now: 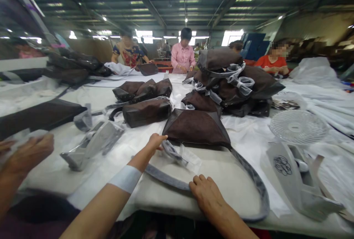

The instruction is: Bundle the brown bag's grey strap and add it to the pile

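Dark-brown suede trapezoid handbag (195, 126) | left hand (156, 141) at clear-plastic-wrapped strap fitting (171, 150), grip unclear | right hand (206, 194) lying open on flat grey strap (166, 180)

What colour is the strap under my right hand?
Grey, seen best in the head view, where the strap runs out from the dark brown bag.

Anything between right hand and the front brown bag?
Nothing rigid. The right hand rests on the gray strap; a plastic-wrapped strap section lies just left of its straight line to the brown bag.
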### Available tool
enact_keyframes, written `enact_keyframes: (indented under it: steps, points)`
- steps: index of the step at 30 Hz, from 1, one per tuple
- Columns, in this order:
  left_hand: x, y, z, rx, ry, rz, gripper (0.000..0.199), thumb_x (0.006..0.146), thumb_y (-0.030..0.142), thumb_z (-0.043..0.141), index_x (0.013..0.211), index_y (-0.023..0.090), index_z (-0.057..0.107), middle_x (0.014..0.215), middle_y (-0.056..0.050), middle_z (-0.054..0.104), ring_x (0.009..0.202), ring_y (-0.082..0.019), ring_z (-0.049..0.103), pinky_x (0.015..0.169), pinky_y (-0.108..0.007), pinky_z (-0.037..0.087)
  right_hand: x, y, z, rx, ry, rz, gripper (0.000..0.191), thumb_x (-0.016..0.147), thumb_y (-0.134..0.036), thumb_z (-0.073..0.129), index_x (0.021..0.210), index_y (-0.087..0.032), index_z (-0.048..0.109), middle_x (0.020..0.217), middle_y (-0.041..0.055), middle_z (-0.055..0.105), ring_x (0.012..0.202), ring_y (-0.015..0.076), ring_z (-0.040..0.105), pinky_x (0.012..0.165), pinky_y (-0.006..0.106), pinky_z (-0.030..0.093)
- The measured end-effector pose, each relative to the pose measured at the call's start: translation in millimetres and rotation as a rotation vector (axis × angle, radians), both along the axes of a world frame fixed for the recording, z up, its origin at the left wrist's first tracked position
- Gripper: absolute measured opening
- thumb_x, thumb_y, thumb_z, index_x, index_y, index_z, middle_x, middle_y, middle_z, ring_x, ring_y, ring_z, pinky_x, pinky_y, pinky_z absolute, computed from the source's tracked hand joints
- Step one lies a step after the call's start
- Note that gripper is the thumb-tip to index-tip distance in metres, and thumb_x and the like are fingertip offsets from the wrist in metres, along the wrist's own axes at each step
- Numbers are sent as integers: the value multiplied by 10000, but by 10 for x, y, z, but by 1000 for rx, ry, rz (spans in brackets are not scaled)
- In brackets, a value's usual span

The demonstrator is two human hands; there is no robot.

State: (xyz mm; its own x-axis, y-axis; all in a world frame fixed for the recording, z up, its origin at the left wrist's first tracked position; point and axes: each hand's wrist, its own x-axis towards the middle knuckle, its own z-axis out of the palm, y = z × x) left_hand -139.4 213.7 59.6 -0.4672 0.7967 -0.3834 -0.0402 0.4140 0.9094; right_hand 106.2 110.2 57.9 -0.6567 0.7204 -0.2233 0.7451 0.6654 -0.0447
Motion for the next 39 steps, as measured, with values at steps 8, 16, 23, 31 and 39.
enact_keyframes:
  steps: [8,16,23,31,39]
  points:
    - [-27,-1666,83,90,802,-187,326,749,504,567,884,216,635,458,42,532,496,-158,537,548,-255,384,123,90,9,57,87,-57,319,784,17,415,925,-187,615,951,83,641,895,251,576,735,350,371]
    - [135,-2290,-477,-265,366,214,397,773,620,446,703,234,390,469,24,545,399,-196,552,338,-245,350,236,-75,-180,20,80,-1,383,762,50,369,894,-208,621,916,52,640,869,247,581,660,327,335]
    - [353,-2464,-737,112,-107,669,423,714,372,666,986,236,371,729,11,578,680,-187,652,570,-309,557,283,-74,-113,-9,84,77,373,737,43,396,892,-213,618,938,37,635,892,221,566,650,306,328]
    - [228,-2102,-343,144,753,339,693,787,284,544,1379,245,186,876,-45,626,715,-211,624,678,-310,497,286,4,-203,-13,141,112,236,818,-62,463,809,-205,651,898,64,630,892,250,543,682,333,372]
    - [43,-1448,-454,210,1038,-408,556,772,113,447,1319,202,396,887,-116,672,826,-265,624,755,-333,444,-351,338,180,156,550,305,474,797,-271,657,1240,-209,500,1323,86,465,1066,248,464,882,369,420]
